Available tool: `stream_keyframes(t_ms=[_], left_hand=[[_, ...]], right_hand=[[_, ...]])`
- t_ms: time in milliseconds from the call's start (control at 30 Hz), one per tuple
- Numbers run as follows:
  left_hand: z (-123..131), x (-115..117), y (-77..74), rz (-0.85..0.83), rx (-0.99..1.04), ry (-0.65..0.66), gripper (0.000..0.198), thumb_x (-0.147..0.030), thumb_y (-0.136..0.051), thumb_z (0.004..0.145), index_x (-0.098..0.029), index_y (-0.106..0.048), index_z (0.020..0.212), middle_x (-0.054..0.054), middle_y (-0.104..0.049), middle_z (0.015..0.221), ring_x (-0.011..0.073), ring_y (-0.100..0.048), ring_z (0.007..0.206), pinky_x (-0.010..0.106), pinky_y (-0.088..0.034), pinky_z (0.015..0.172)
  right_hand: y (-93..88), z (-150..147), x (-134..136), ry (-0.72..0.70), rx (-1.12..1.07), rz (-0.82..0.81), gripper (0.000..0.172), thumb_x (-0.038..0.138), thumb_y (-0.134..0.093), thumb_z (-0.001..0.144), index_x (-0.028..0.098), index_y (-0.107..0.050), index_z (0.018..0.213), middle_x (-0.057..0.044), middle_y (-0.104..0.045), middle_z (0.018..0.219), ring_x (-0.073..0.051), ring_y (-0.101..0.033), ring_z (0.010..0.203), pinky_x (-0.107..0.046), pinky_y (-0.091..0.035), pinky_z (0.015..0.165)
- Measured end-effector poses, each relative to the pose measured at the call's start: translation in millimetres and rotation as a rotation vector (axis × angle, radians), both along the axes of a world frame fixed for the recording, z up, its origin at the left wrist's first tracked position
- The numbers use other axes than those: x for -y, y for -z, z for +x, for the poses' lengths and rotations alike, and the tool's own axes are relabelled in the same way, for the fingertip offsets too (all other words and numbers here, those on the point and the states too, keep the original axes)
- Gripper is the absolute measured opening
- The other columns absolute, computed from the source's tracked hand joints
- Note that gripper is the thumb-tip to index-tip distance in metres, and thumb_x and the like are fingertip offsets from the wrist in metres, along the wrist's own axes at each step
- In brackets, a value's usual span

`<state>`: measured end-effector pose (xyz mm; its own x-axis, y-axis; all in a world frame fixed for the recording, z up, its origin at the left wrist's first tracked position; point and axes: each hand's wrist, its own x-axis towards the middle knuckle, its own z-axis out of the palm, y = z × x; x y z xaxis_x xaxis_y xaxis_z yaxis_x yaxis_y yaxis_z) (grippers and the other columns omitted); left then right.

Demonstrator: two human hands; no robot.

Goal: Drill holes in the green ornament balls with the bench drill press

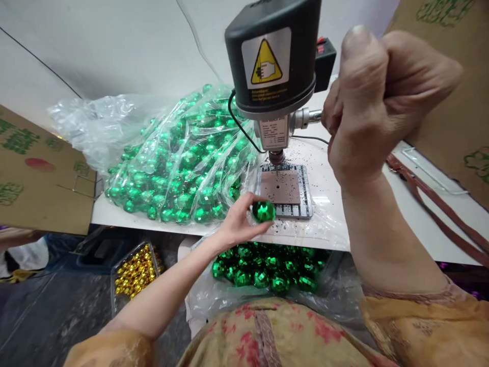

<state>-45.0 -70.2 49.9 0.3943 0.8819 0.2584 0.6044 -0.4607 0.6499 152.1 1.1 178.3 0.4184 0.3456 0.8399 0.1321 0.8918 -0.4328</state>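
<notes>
1. Clenched tight: right hand point(374, 102), fist wrapped round feed lever point(310, 116) jutting from side of drill press point(273, 56), thumb on top.
2. Pinched in fingertips of left hand point(237, 223): green faceted ball point(263, 210), at front left corner of slotted base point(306, 201), just short of brown pad point(280, 187). Low and left of drill bit point(276, 165), not under it.
3. Surface: white table point(420, 224), clear plastic sheet point(324, 227) under the base, dark specks scattered around and behind it.
4. Left of press, on table: clear bag point(175, 158) heaped with green balls, pressed up against the base's left side.
5. Room: white wall behind; black box point(325, 56) behind press head; left cardboard panel point(34, 173) and right cardboard panel point(451, 102) closing both sides; brown strap point(431, 199) lying across table at right.
6. Edges and open room: table front edge just below left hand. Bare strip of table between base and right forearm. Tight on the left against the bag.
7. Below table edge: second bag point(267, 267) of green balls close to lap; tray of gold balls point(133, 270) on dark floor, further left.
</notes>
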Motion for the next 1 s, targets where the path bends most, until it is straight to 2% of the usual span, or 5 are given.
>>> stream_keyframes(t_ms=[133,267,467,667,1000], left_hand=[[-33.5,52.4,-13.1,-0.319,-0.513,0.344,0.042,-0.041,-0.078,0.076,-0.021,-0.06,0.108,0.005,-0.067,0.094,0.0218,-0.065,0.079,0.03,-0.046,0.067],[-46.3,72.6,-3.3,-0.254,-0.613,0.385,0.03,-0.043,-0.065,0.09,-0.02,-0.06,0.109,0.006,-0.067,0.093,0.0229,-0.066,0.083,0.031,-0.047,0.071],[-39.5,-2.2,-0.3,0.214,-0.26,-0.04,0.027,-0.01,-0.039,0.095,-0.021,-0.058,0.111,0.008,-0.066,0.099,0.0212,-0.063,0.093,0.034,-0.05,0.083],[-32.3,-89.1,10.7,0.111,-0.643,-0.237,0.03,0.001,-0.055,0.077,-0.02,-0.065,0.095,0.012,-0.063,0.103,0.0314,-0.055,0.108,0.044,-0.046,0.097],[-29.7,-111.5,6.5,-0.016,-0.624,-0.414,0.032,-0.012,-0.07,0.075,-0.016,-0.066,0.106,0.015,-0.061,0.108,0.0313,-0.064,0.095,0.042,-0.051,0.084]], right_hand=[[-0.4,-1.5,0.1,0.013,0.004,-0.002,0.046,0.012,-0.054,0.092,0.021,-0.035,0.05,0.006,-0.031,0.046,-0.004,-0.032,0.041,-0.029,-0.02,0.051],[0.5,-2.4,-0.8,-0.006,-0.021,0.039,0.045,0.013,-0.055,0.092,0.02,-0.037,0.051,0.006,-0.033,0.045,-0.004,-0.032,0.041,-0.029,-0.021,0.051],[4.2,-1.1,-2.7,-0.006,-0.037,0.017,0.046,0.019,-0.057,0.091,0.017,-0.038,0.049,0.006,-0.034,0.044,-0.002,-0.034,0.041,-0.027,-0.022,0.049],[4.6,-0.9,-3.6,-0.021,-0.042,0.071,0.048,0.022,-0.062,0.089,0.016,-0.038,0.048,0.007,-0.031,0.044,-0.001,-0.032,0.04,-0.027,-0.02,0.047],[4.7,-1.0,0.0,-0.04,-0.015,0.067,0.048,0.023,-0.06,0.091,0.018,-0.037,0.049,0.006,-0.025,0.046,-0.003,-0.03,0.04,-0.027,-0.021,0.046]])
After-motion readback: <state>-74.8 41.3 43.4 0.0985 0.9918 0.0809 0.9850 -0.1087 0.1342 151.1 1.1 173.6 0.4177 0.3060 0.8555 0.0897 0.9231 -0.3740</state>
